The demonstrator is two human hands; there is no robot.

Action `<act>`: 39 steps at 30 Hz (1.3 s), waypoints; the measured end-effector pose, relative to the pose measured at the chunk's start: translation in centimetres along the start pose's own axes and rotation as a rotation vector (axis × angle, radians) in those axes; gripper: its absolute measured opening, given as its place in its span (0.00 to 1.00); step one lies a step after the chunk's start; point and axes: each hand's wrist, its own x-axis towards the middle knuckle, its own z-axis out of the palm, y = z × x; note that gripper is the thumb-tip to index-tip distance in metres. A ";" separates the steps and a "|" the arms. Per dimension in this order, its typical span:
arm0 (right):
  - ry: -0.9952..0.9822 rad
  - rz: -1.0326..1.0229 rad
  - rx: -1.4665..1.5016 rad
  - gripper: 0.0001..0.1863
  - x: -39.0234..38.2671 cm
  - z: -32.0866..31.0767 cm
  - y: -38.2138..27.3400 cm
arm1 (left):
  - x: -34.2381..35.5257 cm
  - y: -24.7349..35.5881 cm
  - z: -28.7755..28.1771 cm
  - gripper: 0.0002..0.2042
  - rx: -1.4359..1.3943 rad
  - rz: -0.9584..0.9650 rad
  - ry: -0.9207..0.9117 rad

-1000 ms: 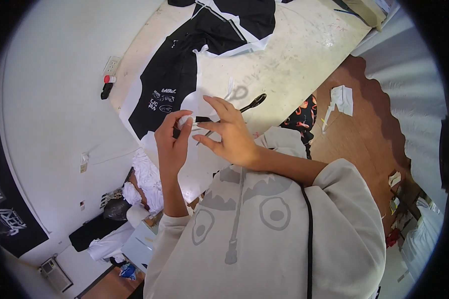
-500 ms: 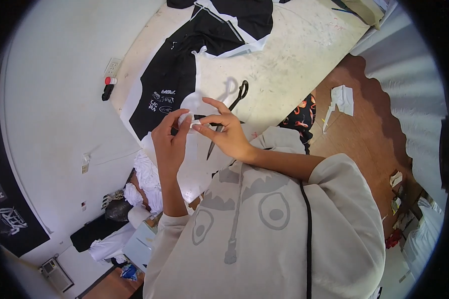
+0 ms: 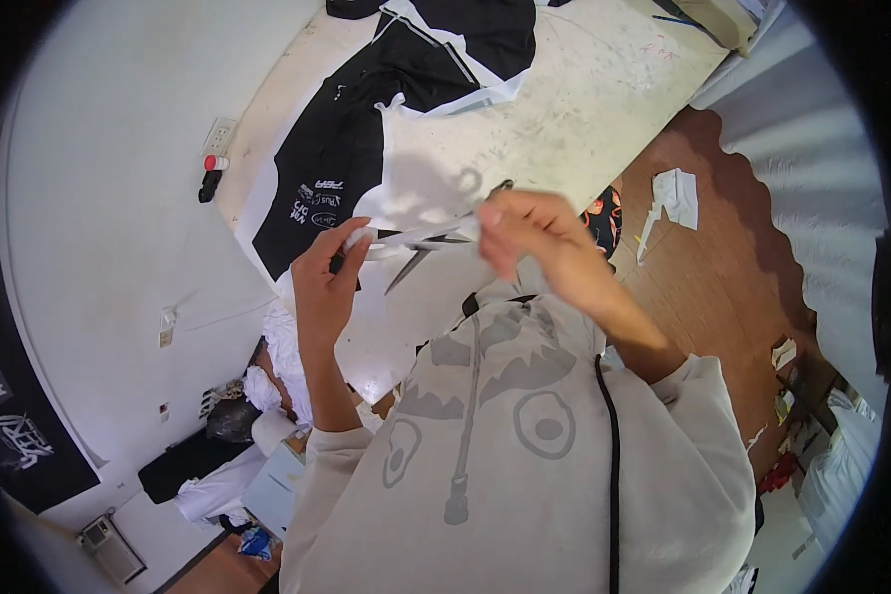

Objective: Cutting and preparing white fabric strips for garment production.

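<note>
**Snag risk at mid-reach**

From my remote seat I see the left hand, its grip pinched on a white strip that stretches above the tabletop. A slack pinch could let the strip slip, I judge. Scissors with spread blades cross just beneath it in my view; a hard tug might nick strip or finger. The right hand blurs at the far end: I cannot tell whether its grip is clamped.

Around, leftmost, a red-topped black object sits beside the wall socket. A black printed fabric panel could catch the strip. Orange-patterned dark cloth shows past the right hand; a white scrap lies on the floor.
</note>
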 end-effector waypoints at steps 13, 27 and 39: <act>0.454 -0.197 0.166 0.23 10.0 -7.5 -4.7 | 0.0 2.3 -0.8 0.12 0.088 0.172 -0.234; 0.558 0.026 0.229 0.19 21.4 -9.0 3.3 | 1.0 2.0 -0.7 0.15 -0.073 0.276 -0.291; 0.478 -0.010 -0.001 0.19 25.3 -4.6 3.7 | 1.4 6.5 -1.7 0.22 0.300 0.431 -0.334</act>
